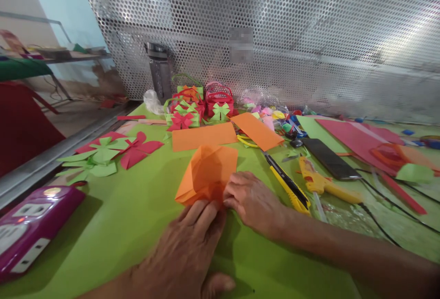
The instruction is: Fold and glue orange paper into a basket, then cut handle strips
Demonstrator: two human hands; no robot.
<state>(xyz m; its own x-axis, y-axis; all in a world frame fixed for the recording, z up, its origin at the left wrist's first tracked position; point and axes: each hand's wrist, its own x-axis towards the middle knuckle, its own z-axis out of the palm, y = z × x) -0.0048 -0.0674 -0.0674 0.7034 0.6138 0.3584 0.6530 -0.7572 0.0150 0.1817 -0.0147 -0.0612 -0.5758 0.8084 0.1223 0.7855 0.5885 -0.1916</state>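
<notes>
A folded orange paper piece (215, 168) stands partly raised on the green table surface in the middle. My left hand (187, 244) presses on its near edge with the fingertips, its thumb lying apart on the table. On the right near corner of the paper, my right hand (249, 198) has its fingers curled together and pinched at the edge. The fingertips of both hands are close to each other. Two flat orange strips (204, 137) lie just behind the folded piece.
Right: a yellow cutter (288, 184), glue gun (319, 182) with cable, and black phone (330, 158). Left: green and red paper bows (139, 150) and a purple power strip (30, 230). Behind: small paper baskets (219, 102), a bottle (160, 72) and a perforated metal panel (206, 10).
</notes>
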